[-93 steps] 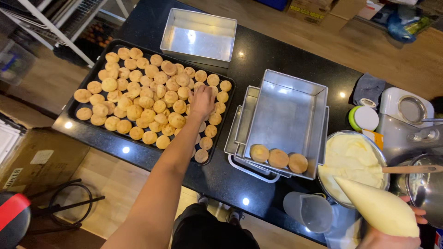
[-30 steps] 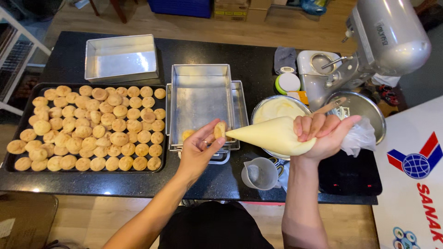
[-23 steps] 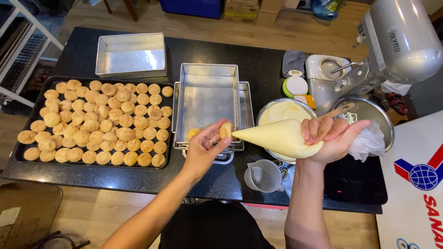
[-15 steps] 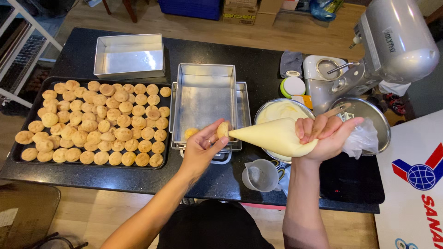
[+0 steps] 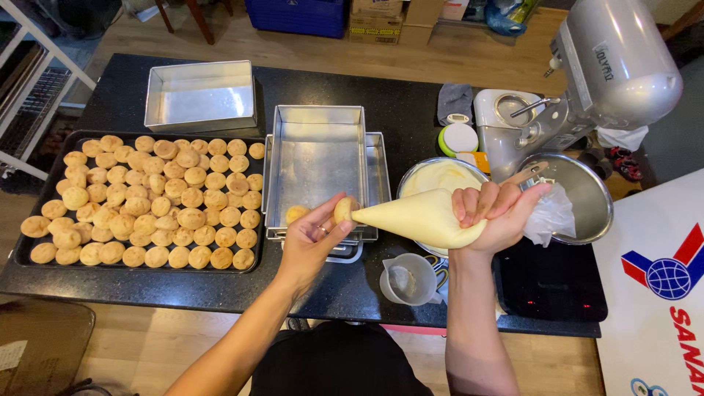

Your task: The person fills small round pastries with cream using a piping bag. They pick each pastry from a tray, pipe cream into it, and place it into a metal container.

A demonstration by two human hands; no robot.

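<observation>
Black worktop (image 5: 411, 110): left hand (image 5: 312, 242) pinches a puff (image 5: 343, 210) over the tin (image 5: 317, 172), right hand (image 5: 499, 216) squeezes the piping bag (image 5: 418, 218), its tip touching the puff

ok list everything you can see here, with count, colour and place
puffs: many, golden, on black tray at left
puff: one, golden, in left hand at bag tip
puff: one, golden, in middle pan
pans: stacked, silver, centre
pan: one, silver, back left
piping bag: one, cream-filled, in right hand
bowl: one, cream inside, behind bag
cup: one, clear, front
mixer: one, grey, right
left hand: holds puff
right hand: grips bag
</observation>
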